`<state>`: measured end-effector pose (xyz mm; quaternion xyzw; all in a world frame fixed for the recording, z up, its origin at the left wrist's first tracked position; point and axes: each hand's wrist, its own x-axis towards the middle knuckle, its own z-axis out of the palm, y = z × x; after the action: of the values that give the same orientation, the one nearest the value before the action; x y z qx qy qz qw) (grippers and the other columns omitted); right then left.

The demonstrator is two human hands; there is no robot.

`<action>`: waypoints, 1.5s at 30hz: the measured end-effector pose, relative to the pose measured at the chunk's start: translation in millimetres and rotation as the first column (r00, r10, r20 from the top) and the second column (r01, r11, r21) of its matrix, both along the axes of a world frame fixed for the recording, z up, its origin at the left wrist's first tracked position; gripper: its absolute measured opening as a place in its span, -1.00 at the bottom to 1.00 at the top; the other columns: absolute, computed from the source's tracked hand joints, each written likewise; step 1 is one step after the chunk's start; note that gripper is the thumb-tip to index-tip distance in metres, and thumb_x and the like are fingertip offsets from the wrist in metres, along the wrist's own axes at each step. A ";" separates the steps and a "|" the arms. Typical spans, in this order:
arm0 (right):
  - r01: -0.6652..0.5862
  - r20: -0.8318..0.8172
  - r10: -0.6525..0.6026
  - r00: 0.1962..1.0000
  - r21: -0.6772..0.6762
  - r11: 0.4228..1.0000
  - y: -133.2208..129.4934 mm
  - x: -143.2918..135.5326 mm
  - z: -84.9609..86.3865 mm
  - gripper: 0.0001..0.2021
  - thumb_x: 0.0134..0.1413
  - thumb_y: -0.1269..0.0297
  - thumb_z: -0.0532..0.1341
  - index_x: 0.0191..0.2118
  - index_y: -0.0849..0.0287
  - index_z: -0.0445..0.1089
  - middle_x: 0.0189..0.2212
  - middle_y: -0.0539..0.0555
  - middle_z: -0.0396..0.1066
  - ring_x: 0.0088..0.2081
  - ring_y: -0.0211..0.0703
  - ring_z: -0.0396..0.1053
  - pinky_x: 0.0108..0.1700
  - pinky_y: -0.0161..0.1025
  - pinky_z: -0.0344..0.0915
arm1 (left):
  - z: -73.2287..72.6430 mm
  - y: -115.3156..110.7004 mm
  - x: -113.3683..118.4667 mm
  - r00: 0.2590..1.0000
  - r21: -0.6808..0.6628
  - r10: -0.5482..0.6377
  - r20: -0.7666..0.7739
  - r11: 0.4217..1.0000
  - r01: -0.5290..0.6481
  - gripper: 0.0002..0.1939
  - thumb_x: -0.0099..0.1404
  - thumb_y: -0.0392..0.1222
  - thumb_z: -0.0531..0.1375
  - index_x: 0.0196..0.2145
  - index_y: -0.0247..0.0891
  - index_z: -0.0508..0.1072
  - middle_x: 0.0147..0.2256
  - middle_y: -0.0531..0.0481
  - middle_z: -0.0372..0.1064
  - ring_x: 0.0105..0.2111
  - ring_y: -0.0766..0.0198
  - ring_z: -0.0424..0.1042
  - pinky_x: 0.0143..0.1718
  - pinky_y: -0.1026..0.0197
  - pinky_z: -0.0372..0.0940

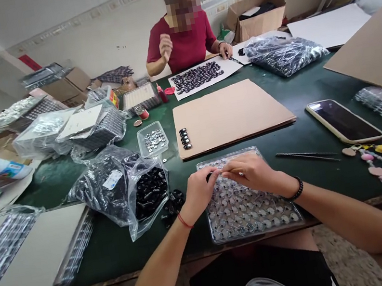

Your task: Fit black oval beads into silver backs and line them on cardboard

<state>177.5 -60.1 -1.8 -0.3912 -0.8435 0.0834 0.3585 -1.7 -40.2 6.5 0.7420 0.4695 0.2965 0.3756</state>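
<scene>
My left hand (pixel 201 187) pinches a small black oval piece (pixel 210 175) above a clear tray (pixel 256 226) filled with rows of small round metallic parts. Fingertips pressed together, my right hand (pixel 249 172) meets the left one over the tray; whatever it pinches is too small to name. Beyond the tray lies a brown cardboard sheet (pixel 230 112), with several black oval pieces (pixel 185 138) lined up at its left edge. Left of my hands, an open plastic bag (pixel 111 190) spills more black pieces (pixel 174 204) onto the table.
A small clear box (pixel 154 139) holds round metal parts. Tweezers (pixel 306 157), a phone (pixel 344 119) and a beaded strap (pixel 378 170) lie at right. Across the green table, a co-worker (pixel 179 42) sits behind a white sheet (pixel 230 70) of black pieces. Stacked trays (pixel 40 251) stand left.
</scene>
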 end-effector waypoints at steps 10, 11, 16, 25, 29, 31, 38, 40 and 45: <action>0.049 -0.097 -0.051 0.994 -0.026 0.998 -2.9 1.0 0.8 -0.80 0.20 0.21 0.01 -0.34 0.16 0.31 -0.55 0.03 0.38 -0.54 -0.28 0.27 -0.46 -0.34 0.11 | 1.9 9.5 -6.5 0.997 -0.045 0.033 -0.064 0.998 -0.036 -0.74 0.19 -0.05 0.08 -0.46 -0.26 0.43 -0.52 0.04 0.35 -0.48 0.31 0.28 -0.45 0.32 0.11; 0.056 -0.111 -0.058 0.992 -0.026 0.998 -2.8 1.1 0.5 -0.80 0.20 0.22 0.02 -0.36 0.16 0.30 -0.57 0.02 0.37 -0.55 -0.29 0.26 -0.46 -0.34 0.10 | 1.7 9.4 -6.6 0.997 -0.042 0.036 -0.061 0.998 -0.038 -0.74 0.19 -0.04 0.08 -0.46 -0.27 0.43 -0.52 0.04 0.36 -0.49 0.31 0.28 -0.45 0.33 0.12; 0.062 -0.152 -0.062 0.986 -0.009 0.998 -2.2 0.9 -0.6 -0.83 0.17 0.24 0.06 -0.40 0.15 0.29 -0.60 -0.01 0.34 -0.57 -0.31 0.24 -0.48 -0.35 0.10 | 3.1 9.6 -9.2 0.997 -0.005 0.036 -0.064 0.999 -0.037 -0.73 0.20 -0.04 0.08 -0.46 -0.27 0.42 -0.53 0.06 0.34 -0.53 0.36 0.26 -0.46 0.34 0.12; 0.148 -0.435 -0.218 0.874 -0.189 0.971 1.6 4.4 1.2 -0.78 0.16 0.18 0.06 -0.40 0.17 0.32 -0.58 0.01 0.36 -0.61 -0.35 0.28 -0.58 -0.40 0.15 | 9.2 11.5 -10.6 0.980 -0.136 0.109 0.168 0.987 -0.087 -0.68 0.17 0.00 0.13 -0.28 -0.30 0.47 -0.62 0.11 0.22 -0.65 0.43 0.14 -0.58 0.35 0.06; -0.022 -0.607 -0.206 0.767 -0.346 0.938 3.3 -0.8 2.9 -0.75 0.16 0.14 0.06 -0.42 0.20 0.29 -0.55 0.01 0.38 -0.63 -0.36 0.31 -0.61 -0.42 0.20 | 4.0 7.1 -3.3 0.965 -0.250 0.058 0.255 0.968 0.008 -0.61 0.14 -0.01 0.17 -0.14 -0.28 0.46 -0.64 0.13 0.17 -0.67 0.45 0.08 -0.62 0.36 0.03; -0.065 -0.636 -0.193 0.747 -0.358 0.931 3.0 -3.3 3.6 -0.74 0.15 0.13 0.06 -0.42 0.21 0.29 -0.54 0.02 0.39 -0.63 -0.36 0.32 -0.62 -0.42 0.22 | 2.0 5.3 -1.7 0.964 -0.263 0.064 0.257 0.965 0.006 -0.63 0.12 -0.01 0.18 -0.18 -0.29 0.49 -0.66 0.13 0.17 -0.68 0.46 0.07 -0.63 0.36 0.03; -0.034 -0.719 -0.228 0.656 -0.331 0.943 1.7 -0.1 8.6 -0.76 0.14 0.14 0.07 -0.42 0.20 0.28 -0.58 0.00 0.37 -0.66 -0.35 0.31 -0.61 -0.39 0.25 | 1.1 17.1 -7.5 0.962 -0.176 0.115 0.248 0.982 -0.072 -0.69 0.09 -0.04 0.22 -0.27 -0.31 0.51 -0.64 0.11 0.24 -0.69 0.49 0.11 -0.66 0.40 0.03; -0.012 -0.767 -0.254 0.590 -0.323 0.946 3.4 3.7 10.2 -0.77 0.14 0.15 0.08 -0.41 0.20 0.28 -0.59 -0.01 0.37 -0.67 -0.35 0.31 -0.62 -0.38 0.25 | 4.3 39.1 -16.5 0.906 -0.157 0.247 0.344 0.966 -0.204 -0.68 0.07 -0.05 0.23 -0.28 -0.32 0.50 -0.70 0.15 0.16 -0.71 0.51 0.08 -0.69 0.42 -0.01; 0.018 -0.788 -0.286 0.545 -0.330 0.944 8.3 9.6 9.5 -0.78 0.15 0.17 0.08 -0.40 0.20 0.29 -0.60 -0.02 0.37 -0.68 -0.35 0.30 -0.64 -0.37 0.22 | 11.9 90.4 -49.4 0.440 -0.454 0.578 0.687 0.815 -0.361 -0.74 0.04 -0.07 0.27 -0.47 -0.33 0.35 -0.74 0.25 -0.02 -0.77 0.57 -0.07 -0.77 0.46 -0.16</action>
<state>187.1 -51.8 7.7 -0.4254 -0.5174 0.3446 0.6577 -51.1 50.2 18.4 0.3134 0.4688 0.6305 0.5334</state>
